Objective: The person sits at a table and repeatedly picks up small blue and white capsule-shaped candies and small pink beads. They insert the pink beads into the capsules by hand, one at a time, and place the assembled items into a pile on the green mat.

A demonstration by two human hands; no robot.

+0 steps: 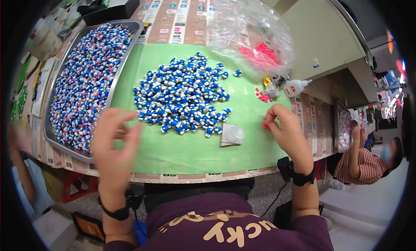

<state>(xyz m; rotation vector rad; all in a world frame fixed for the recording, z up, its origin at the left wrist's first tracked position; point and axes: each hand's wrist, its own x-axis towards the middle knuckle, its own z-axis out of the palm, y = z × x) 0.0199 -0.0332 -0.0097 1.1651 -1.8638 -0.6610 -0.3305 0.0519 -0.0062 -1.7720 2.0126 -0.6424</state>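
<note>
My left hand (113,142), blurred by motion, is over the near right edge of the metal tray (113,88), left of a heap of small blue-and-white figurines (182,93). Its thumb and forefinger look apart, and I see nothing between them. On the right, my right hand (284,127) is closed in a pinch on a small red piece (266,126), above the green mat (195,158). Between my hands, near the heap's front, a small translucent round cup (234,134) sits on a pale square base.
Many figurines with pink bits fill the tray. A clear plastic bag (247,21) of pink-red pieces (265,54) lies at the back. Loose red pieces (262,96) and a white squeeze bottle (296,87) are at the mat's far right. Other people (362,162) sit on both sides.
</note>
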